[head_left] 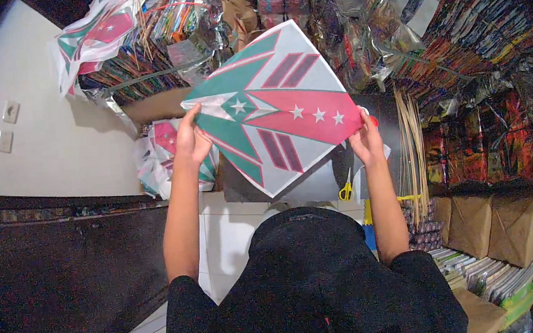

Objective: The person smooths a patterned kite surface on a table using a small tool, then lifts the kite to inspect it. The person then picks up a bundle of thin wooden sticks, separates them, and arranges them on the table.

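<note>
A diamond-shaped paper kite [304, 101] with green, pink and white panels and white stars is held up in front of me, its patterned face toward me. My left hand [192, 142] pinches its left corner, thumb on top. At the opposite, pink corner, my right hand [366, 138] has the edge between thumb and fingers. The fingers behind the paper are partly hidden. Below the kite is a dark grey tabletop [327, 185], on which yellow-handled scissors [346, 190] lie close to my right forearm.
Thin bamboo sticks [412, 151] stand in a bundle at the right. More kites in the same pattern lie at the far left [97, 41] and beside the table [164, 154]. Packed stacks [463, 55] line the back. Brown paper parcels [513, 225] sit at right, a white wall [41, 125] at left.
</note>
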`<state>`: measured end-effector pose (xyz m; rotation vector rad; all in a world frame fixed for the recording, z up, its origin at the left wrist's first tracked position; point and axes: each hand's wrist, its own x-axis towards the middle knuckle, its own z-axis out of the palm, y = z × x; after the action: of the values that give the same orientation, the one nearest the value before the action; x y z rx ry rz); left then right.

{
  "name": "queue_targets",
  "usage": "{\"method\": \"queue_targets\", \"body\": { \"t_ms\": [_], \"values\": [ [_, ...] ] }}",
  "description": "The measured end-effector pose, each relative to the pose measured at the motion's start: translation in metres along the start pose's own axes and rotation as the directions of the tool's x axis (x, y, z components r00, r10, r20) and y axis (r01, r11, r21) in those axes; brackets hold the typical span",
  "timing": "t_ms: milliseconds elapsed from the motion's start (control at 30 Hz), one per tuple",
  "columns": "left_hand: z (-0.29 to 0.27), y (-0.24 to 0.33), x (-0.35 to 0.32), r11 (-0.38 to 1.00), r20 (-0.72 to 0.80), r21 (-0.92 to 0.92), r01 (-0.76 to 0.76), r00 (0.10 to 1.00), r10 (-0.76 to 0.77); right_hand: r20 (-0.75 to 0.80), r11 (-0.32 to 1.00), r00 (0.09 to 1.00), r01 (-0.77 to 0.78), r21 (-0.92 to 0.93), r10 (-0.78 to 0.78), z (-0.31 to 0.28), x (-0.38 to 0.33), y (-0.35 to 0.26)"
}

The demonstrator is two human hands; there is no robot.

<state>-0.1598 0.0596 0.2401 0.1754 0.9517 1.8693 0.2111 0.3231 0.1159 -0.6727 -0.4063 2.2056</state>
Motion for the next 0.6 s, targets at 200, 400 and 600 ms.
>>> {"method": "queue_targets", "body": {
  "t_ms": [200,400,600],
  "values": [
    [-0.001,-0.006,-0.003,1.0,-0.012,-0.009,-0.014,1.0,0.014,0.061,1.0,0.998,0.028,-0.005,-0.027,0.006,-0.011,0.002],
    [-0.009,0.002,-0.001,0.999,0.008,0.033,0.026,1.0,-0.026,0.061,0.996,0.997,0.055,-0.066,-0.051,-0.007,-0.003,0.009],
    [-0.015,0.006,0.002,0.998,0.05,0.045,0.04,0.998,-0.042,0.027,0.994,1.0,-0.013,-0.105,0.016,-0.016,-0.001,0.016]
  ]
}}
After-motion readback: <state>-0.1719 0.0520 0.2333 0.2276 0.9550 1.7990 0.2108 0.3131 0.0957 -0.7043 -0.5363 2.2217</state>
